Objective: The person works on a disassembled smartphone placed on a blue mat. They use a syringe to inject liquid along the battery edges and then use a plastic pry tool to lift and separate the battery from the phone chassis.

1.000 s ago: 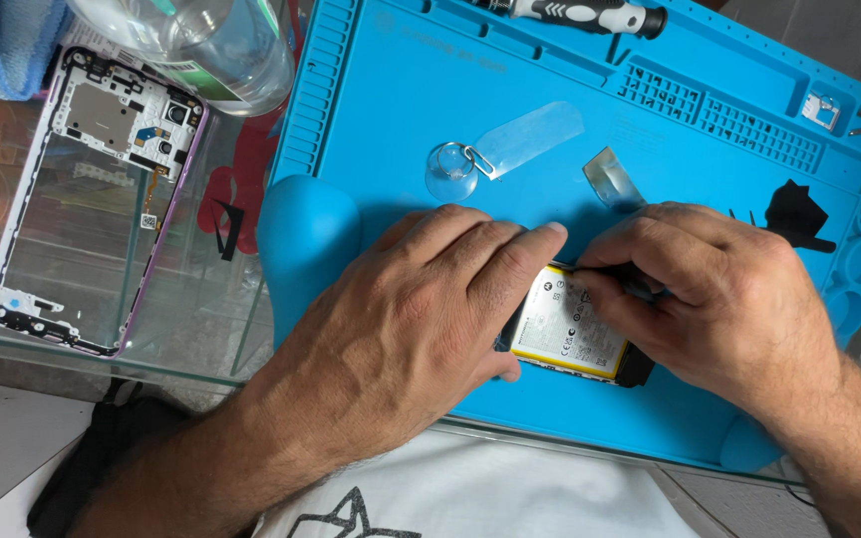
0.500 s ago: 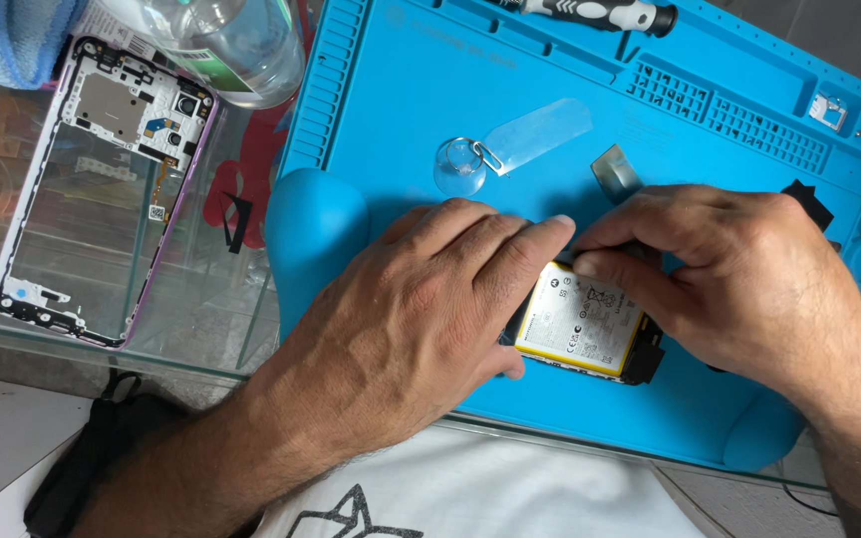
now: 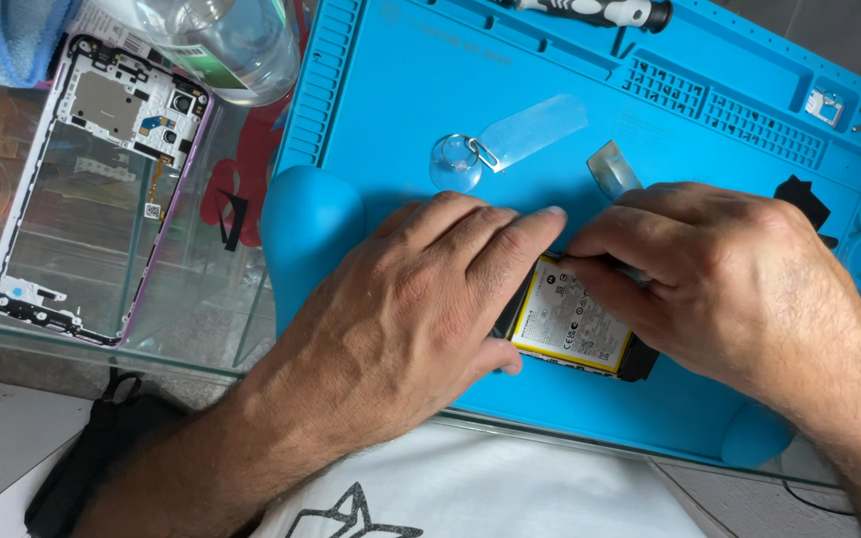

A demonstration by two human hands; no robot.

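A phone lies opened on the blue work mat [image 3: 401,100], its yellow-and-white battery [image 3: 570,321] showing between my hands. My left hand [image 3: 421,299] lies over the phone's left part, fingers stretched across it and thumb at its lower edge, holding it down. My right hand [image 3: 729,279] covers the right part. Its thumb and fingers are pinched on a thin dark tool [image 3: 605,262] at the battery's upper edge. Most of the phone's body is hidden under both hands.
On the mat behind the hands lie a clear suction cup [image 3: 455,162], a clear plastic strip [image 3: 535,128], a metal pry blade [image 3: 612,169] and a screwdriver [image 3: 590,10]. A bare phone frame [image 3: 92,189], glass bottle [image 3: 221,40] and blue cloth [image 3: 2,35] rest on the glass table to the left.
My right hand's fingertips have slid left along the battery's upper edge toward my left index finger. The left hand has stayed pressed on the phone.
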